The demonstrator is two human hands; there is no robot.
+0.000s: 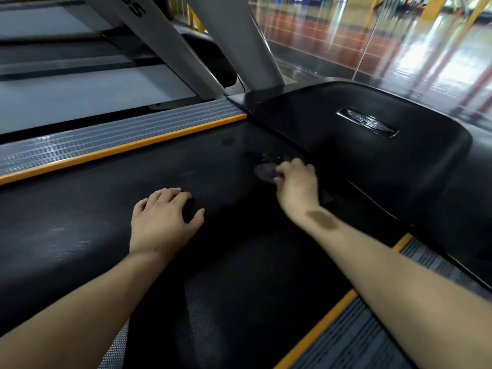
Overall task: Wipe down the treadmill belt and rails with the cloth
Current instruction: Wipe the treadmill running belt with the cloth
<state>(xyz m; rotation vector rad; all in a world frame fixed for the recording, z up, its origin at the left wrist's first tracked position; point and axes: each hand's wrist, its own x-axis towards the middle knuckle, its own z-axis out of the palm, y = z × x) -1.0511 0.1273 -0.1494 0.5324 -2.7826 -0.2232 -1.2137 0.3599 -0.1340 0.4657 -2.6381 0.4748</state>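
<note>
The black treadmill belt (106, 209) fills the middle of the view. A grey ribbed rail with an orange edge (111, 137) runs along its left side, and another rail (354, 334) lies at the lower right. My left hand (163, 218) rests flat on the belt with its fingers spread. My right hand (295, 181) reaches toward the front of the belt and grips a dark cloth (266, 171), which is blurred and pressed on the belt close to the black motor cover (372, 166).
Two grey uprights (234, 41) rise from the front left of the deck. A neighbouring treadmill (66, 86) lies to the left. A glass wall (372, 35) stands beyond the motor cover, with a shiny floor behind it.
</note>
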